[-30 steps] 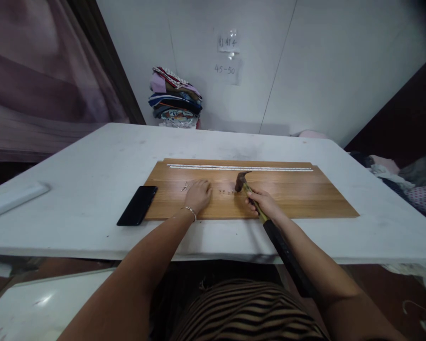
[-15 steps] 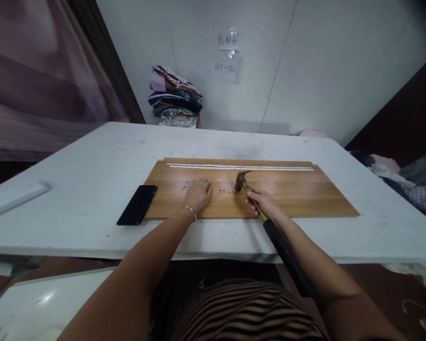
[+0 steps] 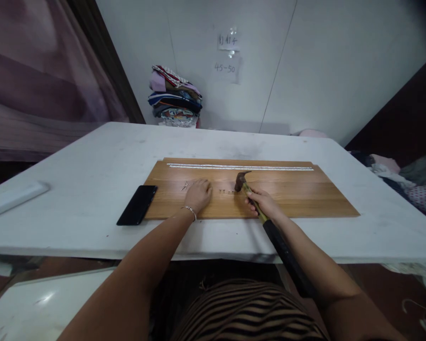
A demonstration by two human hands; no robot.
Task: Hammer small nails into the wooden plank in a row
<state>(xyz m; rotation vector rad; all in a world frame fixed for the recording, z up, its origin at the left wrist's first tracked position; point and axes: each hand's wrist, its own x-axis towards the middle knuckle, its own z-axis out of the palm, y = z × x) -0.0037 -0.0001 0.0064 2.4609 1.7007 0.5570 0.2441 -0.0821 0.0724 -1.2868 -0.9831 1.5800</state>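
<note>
A wooden board (image 3: pixel 298 194) lies on the white table (image 3: pixel 92 170). My right hand (image 3: pixel 264 202) is closed round the handle of a claw hammer (image 3: pixel 242 180), gripped close to the head, whose face rests on the board. A short row of small nails (image 3: pixel 225 191) stands in the board just left of the hammer head. My left hand (image 3: pixel 198 194) rests palm down on the board, fingers loosely curled, left of that row. A few loose nails (image 3: pixel 185 186) lie by its knuckles.
A white measuring strip (image 3: pixel 239 167) runs along the board's far edge. A black phone (image 3: pixel 137 204) lies left of the board. A white bar (image 3: pixel 14 198) sits at the table's left edge. Folded clothes (image 3: pixel 175 97) are stacked against the wall behind.
</note>
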